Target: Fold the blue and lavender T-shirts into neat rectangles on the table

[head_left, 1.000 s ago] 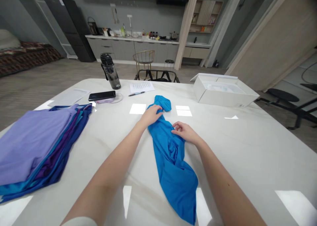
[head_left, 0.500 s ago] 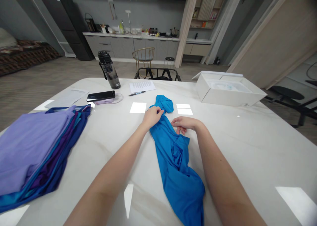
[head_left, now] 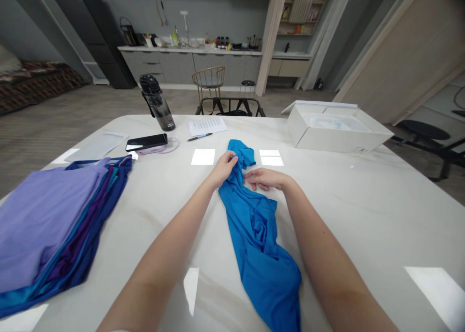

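Note:
A bright blue garment [head_left: 254, 240] of smooth cloth lies crumpled lengthwise on the white table, its near end running out of view at the bottom. Near its far end, my left hand [head_left: 224, 169] pinches the cloth from the left side between thumb and fingers. My right hand [head_left: 267, 178] is at the garment's right edge with loosely extended fingers, the fingertips at the narrow gathered part. Whether they touch the cloth is hard to tell. Beyond both hands, the far end of the garment forms a small bunched flap.
At left is a stack of folded clothes [head_left: 54, 215], lavender on top. Behind it lie a phone [head_left: 147, 142], a pen [head_left: 199, 136] and a printed sheet [head_left: 208, 125]. A dark water bottle [head_left: 160, 104] stands there. An open white box [head_left: 327, 137] sits at back right.
My left hand has shifted slightly, pulling the far end of the garment into a narrower gather. My right hand has moved left, closer to the cloth.

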`<state>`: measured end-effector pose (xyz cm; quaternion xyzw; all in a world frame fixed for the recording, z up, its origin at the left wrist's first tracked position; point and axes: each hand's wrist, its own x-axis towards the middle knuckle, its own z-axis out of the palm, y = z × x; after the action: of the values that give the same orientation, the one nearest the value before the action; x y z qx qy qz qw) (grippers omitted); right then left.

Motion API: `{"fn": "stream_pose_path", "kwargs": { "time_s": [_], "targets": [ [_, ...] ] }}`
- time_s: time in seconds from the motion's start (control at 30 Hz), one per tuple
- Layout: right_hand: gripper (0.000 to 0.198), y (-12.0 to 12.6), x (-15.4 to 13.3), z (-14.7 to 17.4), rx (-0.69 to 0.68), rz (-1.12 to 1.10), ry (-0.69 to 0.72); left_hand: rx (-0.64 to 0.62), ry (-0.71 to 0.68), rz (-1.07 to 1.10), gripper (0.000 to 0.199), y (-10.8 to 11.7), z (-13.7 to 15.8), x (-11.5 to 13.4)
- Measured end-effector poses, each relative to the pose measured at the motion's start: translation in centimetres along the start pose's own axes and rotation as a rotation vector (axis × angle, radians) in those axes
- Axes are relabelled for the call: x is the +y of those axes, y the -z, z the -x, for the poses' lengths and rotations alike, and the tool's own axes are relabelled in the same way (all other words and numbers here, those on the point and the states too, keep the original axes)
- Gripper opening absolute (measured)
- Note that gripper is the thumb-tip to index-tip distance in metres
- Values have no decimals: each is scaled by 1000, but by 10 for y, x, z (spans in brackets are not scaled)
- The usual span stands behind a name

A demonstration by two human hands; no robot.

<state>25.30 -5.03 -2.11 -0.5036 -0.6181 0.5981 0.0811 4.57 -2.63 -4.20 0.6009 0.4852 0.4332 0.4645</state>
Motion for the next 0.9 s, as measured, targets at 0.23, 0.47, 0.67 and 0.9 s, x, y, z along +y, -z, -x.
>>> {"fn": "stream_pose_path", "kwargs": {
  "time_s": [0.23,0.47,0.67,0.9],
  "targets": [
    [49,-11,10,-26,497,-99,189,-22,213,742,25,11,-4,16],
    [27,-27,6,-47,589,-47,271,83,227,535,22,35,-9,13],
    [32,-35,3,-48,504,-356,393,-193,-119,-323,58,33,2,14],
    [12,-15,5,-36,538,-292,226,-66,-107,-218,25,20,-1,1]
  ]
}}
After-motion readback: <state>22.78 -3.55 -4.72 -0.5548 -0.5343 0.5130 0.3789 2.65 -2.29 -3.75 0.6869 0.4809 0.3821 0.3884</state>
